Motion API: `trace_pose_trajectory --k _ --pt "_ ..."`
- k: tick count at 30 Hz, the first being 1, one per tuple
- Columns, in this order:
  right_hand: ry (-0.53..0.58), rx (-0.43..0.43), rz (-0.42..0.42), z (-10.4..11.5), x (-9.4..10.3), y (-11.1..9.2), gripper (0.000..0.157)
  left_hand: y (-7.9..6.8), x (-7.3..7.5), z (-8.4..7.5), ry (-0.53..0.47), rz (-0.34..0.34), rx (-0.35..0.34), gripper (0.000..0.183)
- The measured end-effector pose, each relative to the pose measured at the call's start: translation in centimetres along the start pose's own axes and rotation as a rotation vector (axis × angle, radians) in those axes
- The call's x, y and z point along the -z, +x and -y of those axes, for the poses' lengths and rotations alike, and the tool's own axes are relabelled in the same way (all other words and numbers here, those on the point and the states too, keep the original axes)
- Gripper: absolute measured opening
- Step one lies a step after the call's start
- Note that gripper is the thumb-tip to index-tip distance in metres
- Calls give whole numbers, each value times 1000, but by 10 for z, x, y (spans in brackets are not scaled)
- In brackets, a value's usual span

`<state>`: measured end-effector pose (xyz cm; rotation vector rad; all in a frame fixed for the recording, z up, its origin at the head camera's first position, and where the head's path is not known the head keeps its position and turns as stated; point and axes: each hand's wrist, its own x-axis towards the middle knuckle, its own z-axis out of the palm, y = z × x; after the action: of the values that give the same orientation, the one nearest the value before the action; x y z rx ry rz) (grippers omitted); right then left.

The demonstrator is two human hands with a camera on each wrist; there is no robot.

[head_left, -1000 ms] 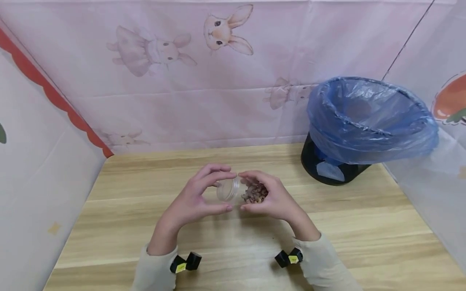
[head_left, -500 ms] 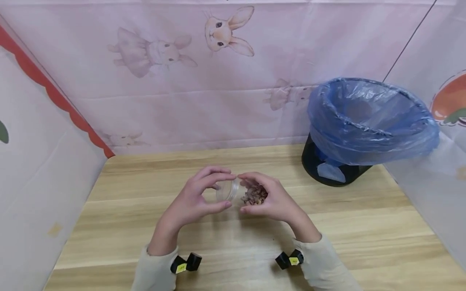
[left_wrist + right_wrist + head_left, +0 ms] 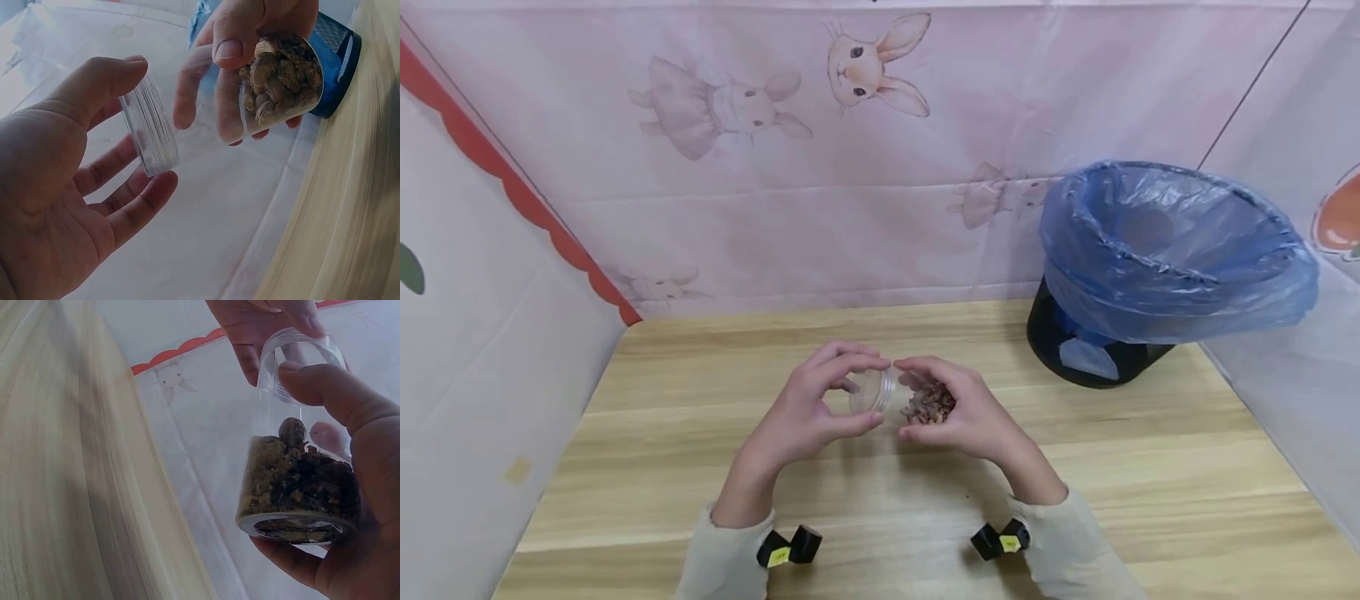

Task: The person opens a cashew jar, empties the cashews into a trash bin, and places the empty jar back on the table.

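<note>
A clear plastic jar [image 3: 272, 419] lies on its side in the air above the table, partly filled with brown shell-like bits [image 3: 929, 404]. My right hand [image 3: 973, 417] grips its body from the right, the thumb and fingers curled around the wall. At the jar's mouth, facing left, is a clear ridged lid [image 3: 150, 128]. My left hand [image 3: 797, 421] holds this lid by its rim between thumb and fingertips. Whether the lid is fully seated on the jar cannot be made out. In the right wrist view the contents gather towards the jar's base.
A black mesh bin [image 3: 1052, 337] lined with a blue plastic bag [image 3: 1180, 292] stands at the back right of the wooden table [image 3: 700, 375]. Behind the table hangs a pink rabbit-print cloth [image 3: 820, 225]. Both sleeves carry black wrist cameras [image 3: 790, 546].
My left thumb has come slightly closer to its fingers on the lid. The right hand keeps its hold on the jar. The head view has shifted a little.
</note>
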<state>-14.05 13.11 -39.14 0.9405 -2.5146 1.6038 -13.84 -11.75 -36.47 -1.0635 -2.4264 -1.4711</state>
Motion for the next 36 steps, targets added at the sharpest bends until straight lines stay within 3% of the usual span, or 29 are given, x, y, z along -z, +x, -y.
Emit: trace_pose_trajectory --k 4,16,36 --pt "8 -5 -3 -10 -2 -2 71 0 -3 -1 -14 -14 7 53" --pt "19 1 -5 -7 -1 -2 71 0 -5 -3 -4 -51 -4 53" --pt "18 15 -7 -7 -4 -2 71 1 -8 -6 18 -108 58 44"
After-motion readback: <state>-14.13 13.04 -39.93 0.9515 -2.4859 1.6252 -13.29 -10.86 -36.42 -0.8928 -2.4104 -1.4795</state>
